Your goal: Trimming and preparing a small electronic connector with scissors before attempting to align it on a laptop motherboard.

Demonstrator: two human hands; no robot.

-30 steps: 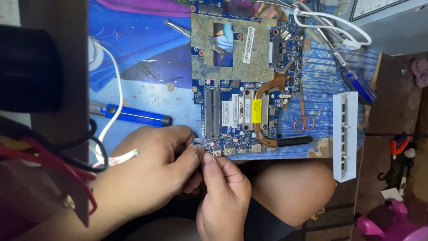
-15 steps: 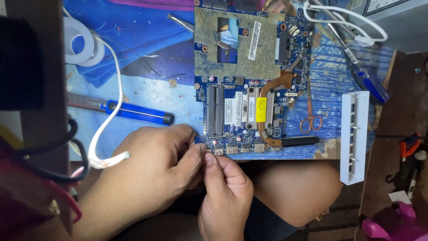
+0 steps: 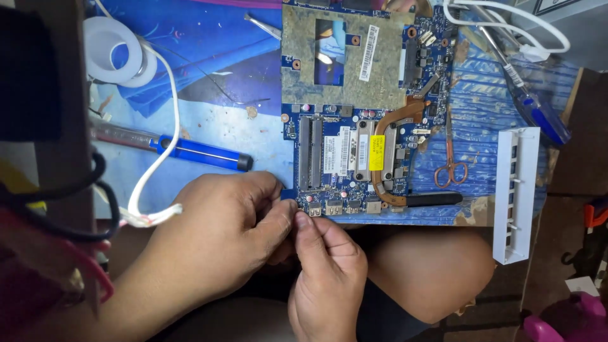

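Head view: both hands (image 3: 272, 240) pinch at the motherboard (image 3: 354, 158) edge — fingers closed, contents hidden.

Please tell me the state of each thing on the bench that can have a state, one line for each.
Laptop motherboard: bare, flat on the mat.
Left hand: fingers pinched at the board's near edge.
Right hand: fingertips meet the left's.
Scissors: closed, lying flat.
Blue-handled tool: lying unheld.
Tape roll: lying flat.

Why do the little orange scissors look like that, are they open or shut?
Shut. The scissors lie flat on the blue mat, blades together in one thin line, the two handle loops side by side.
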